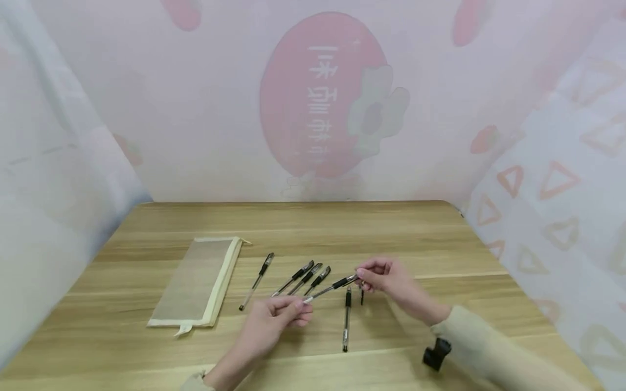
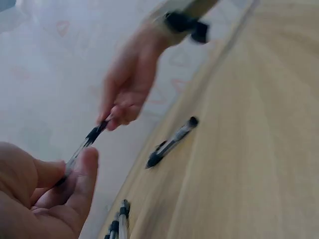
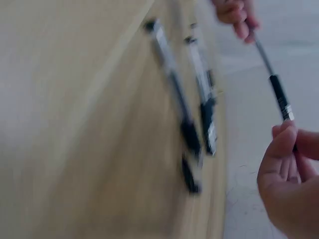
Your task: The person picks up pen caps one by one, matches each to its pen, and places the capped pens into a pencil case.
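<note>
Between both hands, above the table, is a clear gel pen with a black grip section. My left hand pinches its rear end between thumb and fingers. At the other end, my right hand pinches the pen just past the black grip, covering the tip. Below them on the table lies an uncapped pen, with a small black cap beside its tip end. Three capped pens lie side by side behind my left hand, which partly hides them.
One more capped pen lies apart, further left. Beyond it a flat mesh zip pouch with cream edging rests on the wooden table. A printed curtain surrounds the table's back and sides. A black device sits on my right wrist.
</note>
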`<action>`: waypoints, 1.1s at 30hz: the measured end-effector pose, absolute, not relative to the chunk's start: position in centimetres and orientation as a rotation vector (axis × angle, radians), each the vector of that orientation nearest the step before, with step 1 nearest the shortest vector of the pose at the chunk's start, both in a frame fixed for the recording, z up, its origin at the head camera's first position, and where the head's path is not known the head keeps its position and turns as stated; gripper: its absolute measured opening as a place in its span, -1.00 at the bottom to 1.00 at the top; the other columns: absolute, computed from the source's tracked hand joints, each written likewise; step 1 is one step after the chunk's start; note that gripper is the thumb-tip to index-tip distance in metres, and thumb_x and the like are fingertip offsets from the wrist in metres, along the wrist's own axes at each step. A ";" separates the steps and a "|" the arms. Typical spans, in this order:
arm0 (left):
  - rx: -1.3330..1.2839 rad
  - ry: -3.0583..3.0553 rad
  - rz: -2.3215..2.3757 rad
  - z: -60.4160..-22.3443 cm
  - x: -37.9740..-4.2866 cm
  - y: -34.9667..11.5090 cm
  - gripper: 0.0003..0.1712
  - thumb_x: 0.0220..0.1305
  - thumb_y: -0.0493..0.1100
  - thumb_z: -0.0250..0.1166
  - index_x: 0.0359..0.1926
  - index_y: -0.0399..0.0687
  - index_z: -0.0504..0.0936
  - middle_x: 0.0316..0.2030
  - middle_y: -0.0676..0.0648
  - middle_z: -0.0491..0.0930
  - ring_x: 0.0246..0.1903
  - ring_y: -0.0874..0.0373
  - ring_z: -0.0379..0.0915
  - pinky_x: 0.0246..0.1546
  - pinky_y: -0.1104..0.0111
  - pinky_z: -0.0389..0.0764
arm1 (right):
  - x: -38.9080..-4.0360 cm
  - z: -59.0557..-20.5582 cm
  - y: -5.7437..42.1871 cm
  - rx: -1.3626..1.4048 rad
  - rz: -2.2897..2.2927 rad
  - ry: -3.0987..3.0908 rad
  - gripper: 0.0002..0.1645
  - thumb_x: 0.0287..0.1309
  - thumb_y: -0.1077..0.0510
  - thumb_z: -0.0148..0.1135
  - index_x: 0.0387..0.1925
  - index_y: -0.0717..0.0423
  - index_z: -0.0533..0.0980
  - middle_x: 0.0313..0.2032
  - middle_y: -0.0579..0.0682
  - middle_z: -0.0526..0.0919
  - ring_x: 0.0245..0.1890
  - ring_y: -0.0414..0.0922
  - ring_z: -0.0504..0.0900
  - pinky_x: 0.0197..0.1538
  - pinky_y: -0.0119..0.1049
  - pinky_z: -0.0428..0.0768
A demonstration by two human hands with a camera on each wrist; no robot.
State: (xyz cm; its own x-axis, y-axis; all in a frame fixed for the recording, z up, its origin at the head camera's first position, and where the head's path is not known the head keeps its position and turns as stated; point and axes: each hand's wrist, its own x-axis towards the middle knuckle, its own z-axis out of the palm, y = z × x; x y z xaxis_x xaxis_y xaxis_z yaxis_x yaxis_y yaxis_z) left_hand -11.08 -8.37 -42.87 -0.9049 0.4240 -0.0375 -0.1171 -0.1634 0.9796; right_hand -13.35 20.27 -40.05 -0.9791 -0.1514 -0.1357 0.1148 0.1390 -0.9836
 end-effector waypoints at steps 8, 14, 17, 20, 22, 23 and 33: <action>0.466 1.678 2.007 -41.8 -11.1 -6.2 -0.65 0.42 -0.41 0.11 0.13 -0.61 0.40 -0.16 -0.41 0.63 -0.20 -0.25 0.63 -0.16 0.24 0.67 | -16.8 -40.4 24.5 -0.270 -1.569 2.256 -0.64 0.24 0.17 0.33 -0.02 0.34 0.60 -0.18 0.37 0.63 -0.24 0.17 0.62 -0.07 0.07 0.64; 0.345 1.822 1.978 -42.5 -11.9 -6.4 -0.70 0.38 -0.39 0.18 0.02 -0.60 0.49 -0.27 -0.36 0.66 -0.32 -0.13 0.68 -0.26 0.24 0.70 | -19.4 -42.0 24.7 -0.335 -1.538 2.204 -0.64 0.20 0.21 0.36 0.01 0.29 0.60 -0.15 0.34 0.65 -0.20 0.15 0.63 -0.05 -0.03 0.65; 0.318 1.890 1.943 -42.9 -12.1 -6.4 -0.74 0.32 -0.39 0.25 -0.06 -0.57 0.56 -0.37 -0.33 0.68 -0.41 -0.09 0.69 -0.35 0.26 0.71 | -20.7 -42.2 24.3 -0.372 -1.548 2.164 -0.63 0.23 0.26 0.32 0.04 0.36 0.58 -0.15 0.37 0.65 -0.23 0.08 0.64 -0.07 -0.08 0.66; 0.319 1.893 1.920 -43.1 -11.9 -6.3 -0.76 0.28 -0.39 0.29 -0.10 -0.55 0.59 -0.43 -0.32 0.67 -0.48 -0.09 0.68 -0.42 0.26 0.71 | -21.4 -42.1 24.2 -0.384 -1.527 2.128 -0.64 0.25 0.31 0.28 0.05 0.41 0.56 -0.15 0.37 0.65 -0.27 0.01 0.64 -0.11 -0.13 0.67; 0.314 1.872 1.916 -43.2 -11.7 -6.1 -0.76 0.26 -0.40 0.31 -0.11 -0.54 0.60 -0.44 -0.33 0.67 -0.51 -0.09 0.68 -0.44 0.25 0.71 | -21.6 -42.1 24.2 -0.369 -1.519 2.097 -0.66 0.26 0.34 0.26 0.05 0.42 0.55 -0.15 0.36 0.65 -0.29 -0.02 0.64 -0.13 -0.15 0.67; 0.308 1.862 1.917 -43.3 -11.6 -6.0 -0.76 0.26 -0.40 0.31 -0.11 -0.54 0.60 -0.44 -0.33 0.66 -0.52 -0.09 0.67 -0.45 0.24 0.71 | -21.7 -42.2 24.2 -0.365 -1.512 2.090 -0.66 0.25 0.35 0.26 0.04 0.43 0.55 -0.15 0.35 0.66 -0.30 -0.03 0.64 -0.14 -0.16 0.68; 0.191 1.895 1.931 -43.6 -11.1 -5.8 -0.70 0.22 -0.45 0.31 -0.04 -0.53 0.52 -0.45 -0.30 0.67 -0.53 -0.09 0.67 -0.44 0.25 0.71 | -22.7 -43.2 23.6 -0.358 -1.409 2.171 -0.78 0.23 0.28 0.31 -0.09 0.27 0.64 -0.23 0.21 0.71 -0.36 -0.04 0.65 -0.27 -0.22 0.69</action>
